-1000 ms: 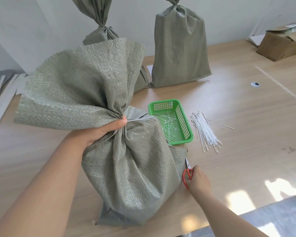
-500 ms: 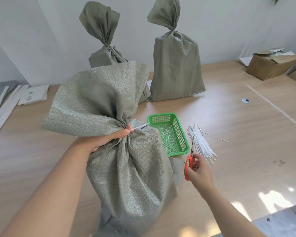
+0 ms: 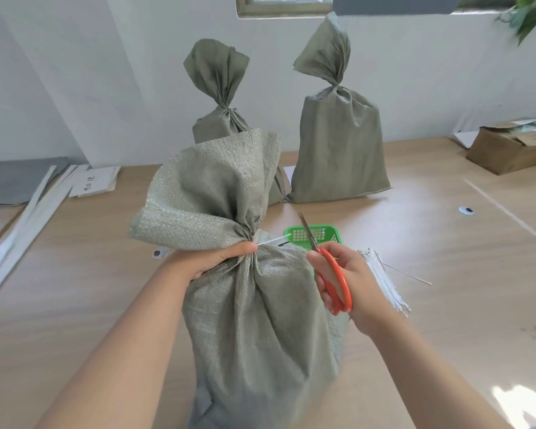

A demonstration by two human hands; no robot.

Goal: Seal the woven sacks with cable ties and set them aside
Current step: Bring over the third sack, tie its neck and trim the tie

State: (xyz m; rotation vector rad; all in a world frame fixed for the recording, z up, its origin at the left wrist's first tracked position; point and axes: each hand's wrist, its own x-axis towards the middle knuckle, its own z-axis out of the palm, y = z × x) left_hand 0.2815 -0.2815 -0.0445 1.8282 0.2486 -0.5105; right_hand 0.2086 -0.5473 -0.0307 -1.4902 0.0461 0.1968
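In the head view, the grey-green woven sack [image 3: 260, 320] stands upright on the near middle of the pale wooden bench [image 3: 75, 305]. Its mouth is gathered into a neck and the loose top fans out to the left. The left hand [image 3: 217, 258] is clenched round that neck from the left, just under the flare. This pins the gathers tight and steadies the sack against tipping.

A white cable tie tail [image 3: 273, 240] pokes out to the right of the neck, beside the thumb, so the tie looks already cinched. The right hand [image 3: 353, 283] grasps the orange-handled scissors [image 3: 336, 274], fingers through the loops. The blades point up and away, near the tail but apart from it, and I cannot tell whether they are parted. I judge they are held ready to trim the excess.

Just beyond the sack, partly hidden by it, sits the green plastic mesh basket [image 3: 325, 235], probably kept close to take offcuts. To its right the bundle of white cable ties [image 3: 387, 283] lies within easy reach of the right hand. Far back by the wall, the left sealed sack [image 3: 220, 97] and the right sealed sack [image 3: 338, 144] stand upright with their necks tied. They are set well apart from the working spot.
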